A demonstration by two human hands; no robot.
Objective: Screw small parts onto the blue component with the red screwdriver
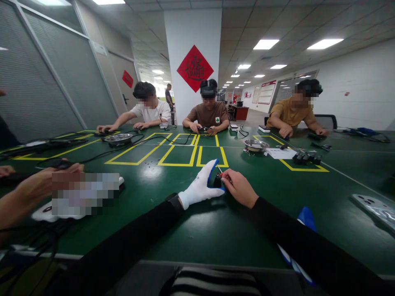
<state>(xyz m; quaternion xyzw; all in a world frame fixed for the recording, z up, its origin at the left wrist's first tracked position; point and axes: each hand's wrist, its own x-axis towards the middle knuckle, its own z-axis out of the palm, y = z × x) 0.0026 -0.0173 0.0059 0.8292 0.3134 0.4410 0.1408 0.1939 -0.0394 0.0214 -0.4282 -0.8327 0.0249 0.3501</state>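
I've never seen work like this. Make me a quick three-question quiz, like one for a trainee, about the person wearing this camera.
1. Pick one. Which hand is gloved?
A) the left hand
B) the right hand
C) both
2. True or false: the right hand is spread wide open.
3. Name it: what loose item lies on the green table, partly hidden by the right sleeve?

Key:
1. A.
2. False; it is closed in a pinch at a small red part.
3. A blue-and-white glove.
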